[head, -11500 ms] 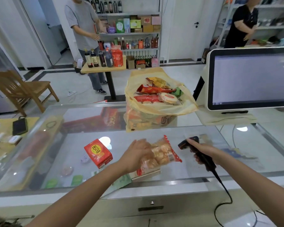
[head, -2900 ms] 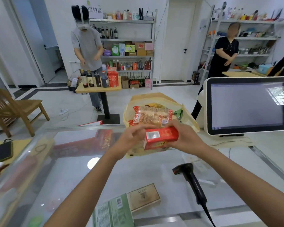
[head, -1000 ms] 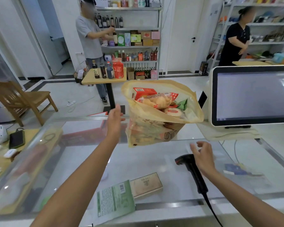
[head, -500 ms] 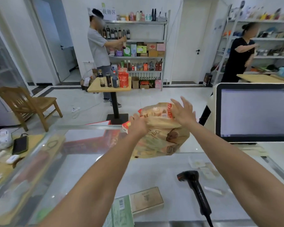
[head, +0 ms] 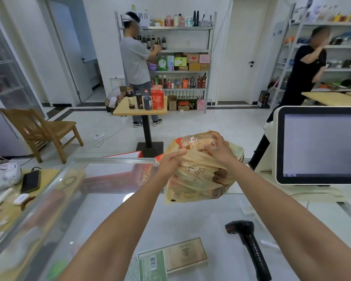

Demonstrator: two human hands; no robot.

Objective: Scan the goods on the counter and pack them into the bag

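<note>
A full yellow plastic bag (head: pixel 199 179) stands on the glass counter (head: pixel 186 218), stuffed with snack packs. My left hand (head: pixel 171 162) grips the bag's left upper edge, beside a red box corner (head: pixel 159 158) that pokes out. My right hand (head: pixel 219 148) grips the bag's top over a clear biscuit pack (head: pixel 193 141). The black barcode scanner (head: pixel 249 246) lies on the counter near the front right, untouched. A tan box (head: pixel 184 254) and a green packet (head: pixel 148 266) lie at the front edge.
A white checkout screen (head: pixel 320 145) stands to the right of the bag. A phone (head: pixel 30 181) and small items lie on a side desk at left. Beyond the counter are a wooden chair (head: pixel 39 128), a small table with bottles (head: pixel 140 107), shelves and two people.
Over the last second my right hand left the scanner and rose to the bag's top. Both hands now gather the bag's mouth over the goods; the bag's opening has closed up.
</note>
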